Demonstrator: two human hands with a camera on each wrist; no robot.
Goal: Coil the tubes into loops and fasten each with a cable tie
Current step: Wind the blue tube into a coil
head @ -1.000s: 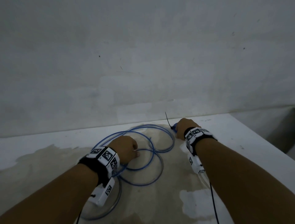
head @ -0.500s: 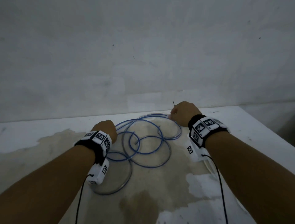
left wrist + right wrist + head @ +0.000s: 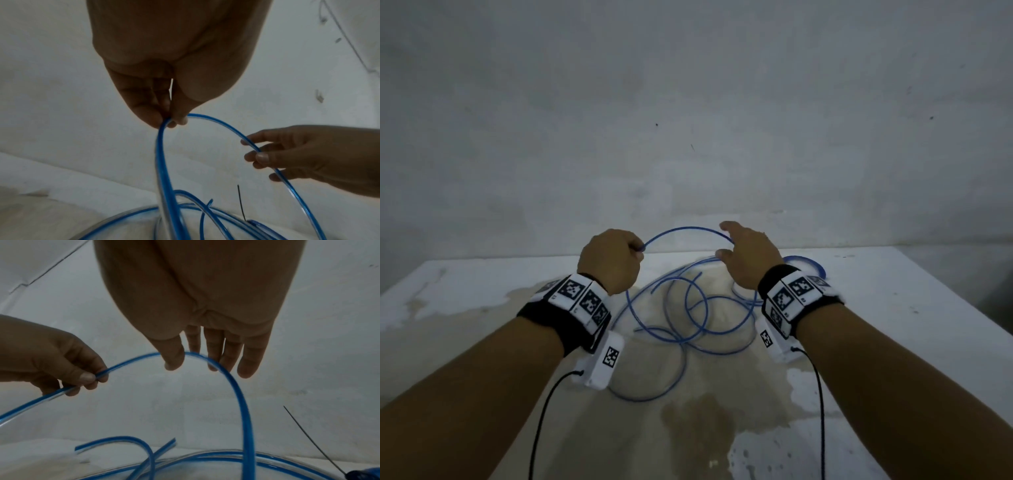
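Several loose blue tubes [image 3: 690, 320] sprawl in overlapping curves on the white table [image 3: 893, 325]. My left hand [image 3: 635, 248] is raised above them and pinches one blue tube [image 3: 164, 146] between thumb and fingers [image 3: 144, 112]. From that pinch the tube arches [image 3: 688, 229] over to my right hand [image 3: 726, 241]. There it passes between the spread thumb [image 3: 174, 360] and straight fingers, with no squeeze visible. A coiled blue tube [image 3: 810, 262] lies behind my right wrist, with a black cable tie [image 3: 308, 434] standing up from it.
A grey wall [image 3: 688, 120] rises just behind the table's far edge. The table's right edge [image 3: 962, 308] drops off beside my right arm. A brownish stain [image 3: 698, 411] covers the middle of the top. Black cords hang from both wrist cameras.
Both hands have risen off the table. The left hand has lifted a tube into an arch. The right hand has left the tied coil and moved left to that arch.
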